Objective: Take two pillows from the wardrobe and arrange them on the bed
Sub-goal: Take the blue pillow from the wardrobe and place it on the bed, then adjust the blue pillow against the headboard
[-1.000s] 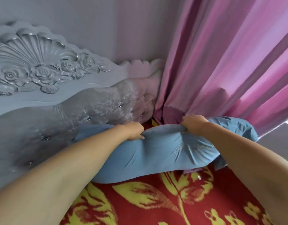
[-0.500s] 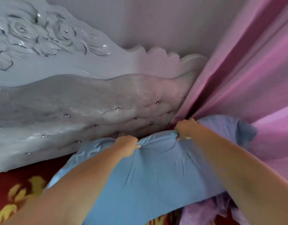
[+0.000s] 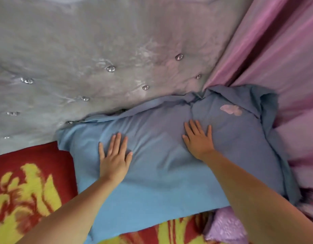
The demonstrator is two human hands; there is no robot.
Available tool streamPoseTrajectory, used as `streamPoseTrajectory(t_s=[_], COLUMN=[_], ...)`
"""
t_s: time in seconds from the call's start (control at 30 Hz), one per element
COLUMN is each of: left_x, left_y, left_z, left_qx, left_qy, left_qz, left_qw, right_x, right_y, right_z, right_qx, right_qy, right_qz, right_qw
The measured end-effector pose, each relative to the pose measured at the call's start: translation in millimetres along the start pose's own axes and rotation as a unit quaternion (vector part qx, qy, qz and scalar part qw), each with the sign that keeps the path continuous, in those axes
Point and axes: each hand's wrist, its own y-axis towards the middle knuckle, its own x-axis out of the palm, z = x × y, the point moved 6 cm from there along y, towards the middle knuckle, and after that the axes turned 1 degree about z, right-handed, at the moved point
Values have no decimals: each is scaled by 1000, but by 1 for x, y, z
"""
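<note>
Pillow (image 3: 169,164), blue case, lies flat at the far right of the bed, its far edge touching the tufted headboard (image 3: 99,59) and its right end pushed against the pink curtain (image 3: 275,50). We press both palms down on it: left hand (image 3: 114,156) on the left half, right hand (image 3: 198,140) on the right half, fingers spread and flat, gripping nothing. We judge the open palms serve to flatten the filling and smooth the case, since wrinkles show between the hands and the case bunches at the far right corner. A pale patch (image 3: 230,110) marks the case near that corner. The red and yellow bedspread (image 3: 28,182) shows bare to the left, likely room for a second pillow; none is in view. A lilac fabric (image 3: 224,228) peeks out under the pillow's near right corner.
</note>
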Motion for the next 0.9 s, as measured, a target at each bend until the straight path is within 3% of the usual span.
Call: streamPoseTrajectory(t_s=[0.07, 0.1, 0.17, 0.2, 0.23, 0.33, 0.5, 0.63, 0.67, 0.73, 0.8, 0.9], left_x=[-3, -2, 3, 7, 10, 14, 32, 39, 35, 13, -22, -80], left_y=[-19, -30, -56, -65, -71, -73, -87, -80, -75, -62, -47, -27], left_z=[-31, -50, -85, -95, -101, -94, -45, -56, -61, -62, -48, -12], left_qx=[-159, -263, -445, -485, -496, -482, -472, -484, -473, -417, -314, -140], left_qy=[-76, -129, -243, -279, -308, -346, -386, -406, -394, -304, -221, -170], left_qz=[22, 28, 22, 11, -3, -25, -72, -121, -133, -148, -137, -126], left_qw=[984, 956, 862, 828, 812, 805, 789, 765, 777, 843, 913, 967], right_x=[2, 5, 11, 12, 12, 9, 14, 8, 4, -6, -22, -69], right_y=[-26, -38, -56, -59, -61, -56, -63, -75, -77, -85, -93, -99], right_z=[-6, -8, -13, -14, -15, -14, 3, 0, -3, -10, -19, -44], right_qx=[-26, -45, -74, -78, -78, -70, -8, -5, -9, -22, -23, -31], right_qy=[8, 0, -29, -36, -37, -40, -60, -57, -57, -63, -64, -22], right_qz=[23, 25, 17, 16, 19, 24, -28, -54, -61, -74, -89, -90], right_qw=[999, 999, 997, 996, 996, 996, 998, 997, 996, 995, 994, 995])
